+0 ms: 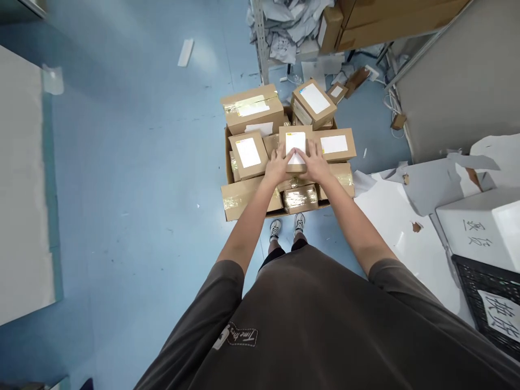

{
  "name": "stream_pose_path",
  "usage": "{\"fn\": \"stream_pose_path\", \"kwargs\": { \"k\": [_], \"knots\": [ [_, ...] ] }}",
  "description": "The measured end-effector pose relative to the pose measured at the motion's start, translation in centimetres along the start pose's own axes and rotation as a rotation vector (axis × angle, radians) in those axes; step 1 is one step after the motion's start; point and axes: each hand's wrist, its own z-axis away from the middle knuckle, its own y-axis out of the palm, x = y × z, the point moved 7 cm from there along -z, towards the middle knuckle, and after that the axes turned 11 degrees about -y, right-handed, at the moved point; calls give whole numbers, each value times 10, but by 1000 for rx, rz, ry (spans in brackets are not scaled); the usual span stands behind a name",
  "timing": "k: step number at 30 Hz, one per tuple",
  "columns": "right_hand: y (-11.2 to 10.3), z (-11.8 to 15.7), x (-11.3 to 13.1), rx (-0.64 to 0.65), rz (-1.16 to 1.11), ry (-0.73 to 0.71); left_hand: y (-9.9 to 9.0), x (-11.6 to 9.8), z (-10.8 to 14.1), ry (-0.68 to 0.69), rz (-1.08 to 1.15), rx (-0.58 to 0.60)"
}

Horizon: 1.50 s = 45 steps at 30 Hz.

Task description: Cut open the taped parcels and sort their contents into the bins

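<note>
A small cardboard box (pixel 286 131) with a white label lies on top of a heap of boxes in front of my feet. My left hand (pixel 278 164) grips its left side, and my right hand (pixel 315 164) grips its right side. Both thumbs rest over the label and nearly meet; the fingers reach along the sides and are partly hidden. Around it lie a labelled box (pixel 248 155) on the left, another labelled box (pixel 340 145) on the right, and a tilted box (pixel 314 103) behind. A large open carton (pixel 228 162) holds the heap.
Shelving with crumpled grey packaging (pixel 290 24) and cartons stands at the back. Cables (pixel 392 105) and scraps lie on the floor near the wall. To my right are a white box (pixel 479 227) and a black crate (pixel 487 276). A pale table (pixel 24 189) stands left.
</note>
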Motion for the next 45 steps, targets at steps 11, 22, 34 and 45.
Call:
{"fn": "stream_pose_path", "kwargs": {
  "k": [11,22,34,45],
  "knots": [
    [11,4,7,-62,-112,-30,-1,-7,16,58,95,-44],
    [-72,106,6,-411,-70,97,-38,-103,30,479,262,-144],
    [-61,439,-55,-657,-1,663,109,-379,133,1007,196,202],
    [74,647,-129,-636,-210,956,342,-498,212,1074,105,516]
  ]
}}
